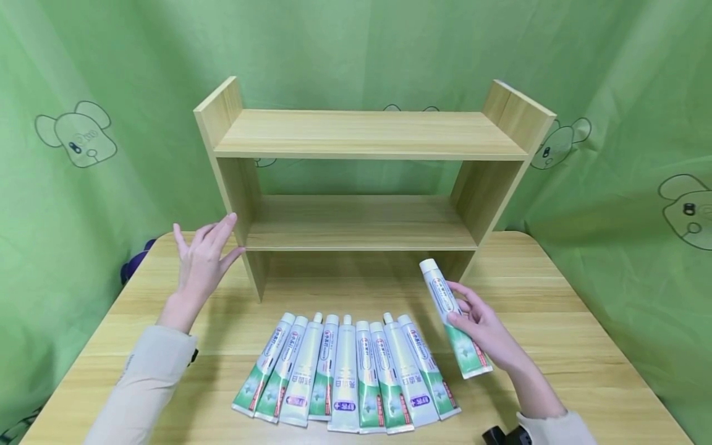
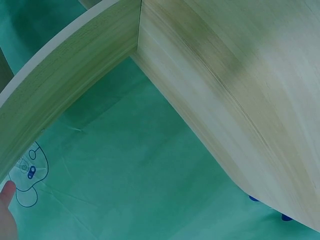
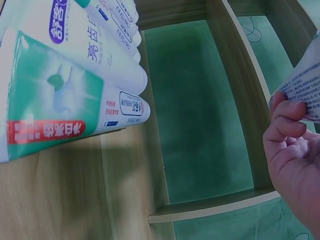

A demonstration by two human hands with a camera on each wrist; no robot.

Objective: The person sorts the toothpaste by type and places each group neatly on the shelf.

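My right hand pinches a toothpaste tube with a white cap and a green lower end, raised in front of the shelf's right side. In the right wrist view the fingers hold that tube at the right edge. My left hand has its fingers spread, with fingertips right at the left side panel of the wooden shelf. Several more toothpaste tubes lie fanned side by side on the table, caps toward the shelf. Some are green and white, others pale with purple labels.
The shelf has an upper board and a middle board, between two side panels. It stands at the back of the wooden table. Green curtains with cartoon mouse drawings hang behind and on both sides. A purple object shows past the table's left edge.
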